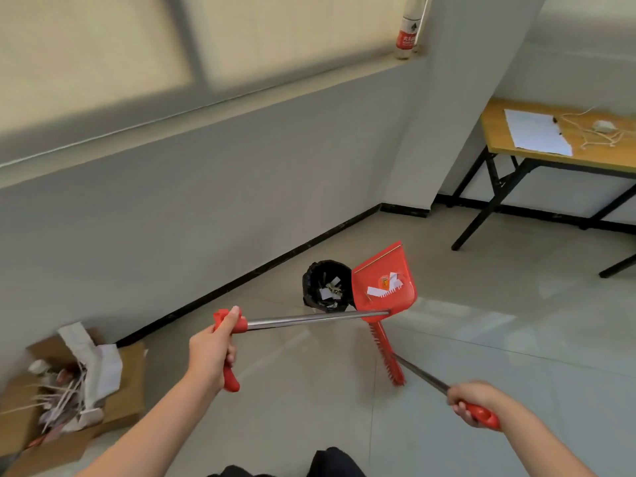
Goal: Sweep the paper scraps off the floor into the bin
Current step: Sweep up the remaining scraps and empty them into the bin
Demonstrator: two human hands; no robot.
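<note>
My left hand [211,349] grips the red handle of a long-shafted red dustpan [382,266]. The pan is lifted and tilted beside the rim of a small bin lined with a black bag [311,275]. White paper scraps [385,287] lie in the pan, and more scraps [328,290] are inside the bin. My right hand [476,401] holds the red grip of a red broom [385,352], whose head hangs just under the pan, above the pale tiled floor.
An open cardboard box [132,380] full of paper and sticks sits by the wall at lower left. A wooden folding table [495,129] with a white sheet and cord stands at right. A bottle [409,29] rests on the window sill.
</note>
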